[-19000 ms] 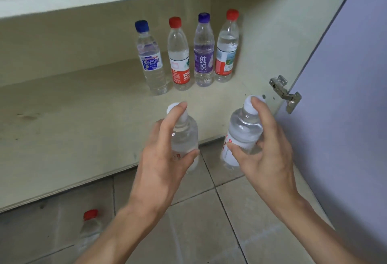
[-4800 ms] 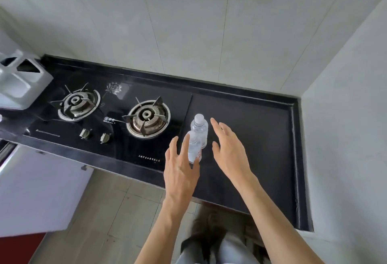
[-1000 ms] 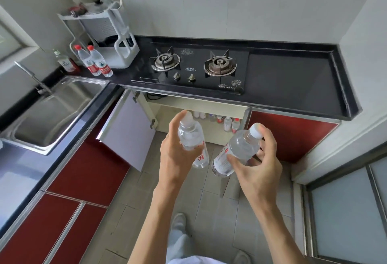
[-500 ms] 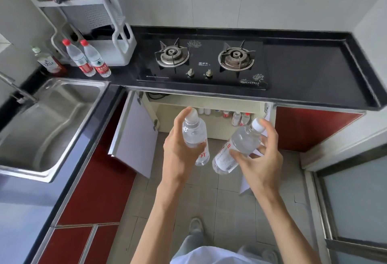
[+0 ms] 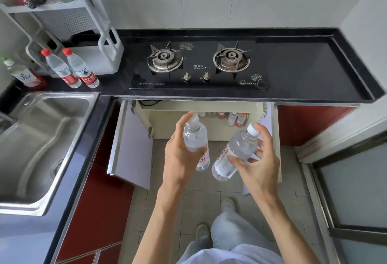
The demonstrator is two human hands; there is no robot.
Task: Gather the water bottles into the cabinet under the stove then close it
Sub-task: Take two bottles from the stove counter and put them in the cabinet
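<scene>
Fingers (image 5: 189, 120) of the left hand (image 5: 180, 159) wrap round a clear water bottle (image 5: 195, 138) with a white cap, forefinger stretched up along its neck, thumb across the label; the bottle stands nearly upright in the grasp. The right hand (image 5: 258, 166) clasps a second white-capped bottle (image 5: 234, 152), which leans with its cap up and to the right and its base down toward the left; the forefinger reaches over the cap, and the thumb presses on the label side. Both bottles hang in the air above the tiled floor (image 5: 188, 196), in front of the cabinet (image 5: 159, 123) under the stove (image 5: 199, 64). Both cabinet doors stand open: the left door (image 5: 129, 144) is swung out wide, while the right door (image 5: 272, 138) shows mostly edge-on behind the right hand. Deep inside the cabinet, several bottles (image 5: 234, 118) stand in a row, some with red caps; their exact count cannot be told. On the black table (image 5: 314, 64), left of the stove, two red-capped bottles (image 5: 71, 67) stand side by side just before a white rack (image 5: 83, 33). A further bottle with a pale cap (image 5: 23, 75) stands at the far left, above the steel sink (image 5: 41, 138). Pale trouser legs and a shoe (image 5: 202, 232) show at the bottom.
</scene>
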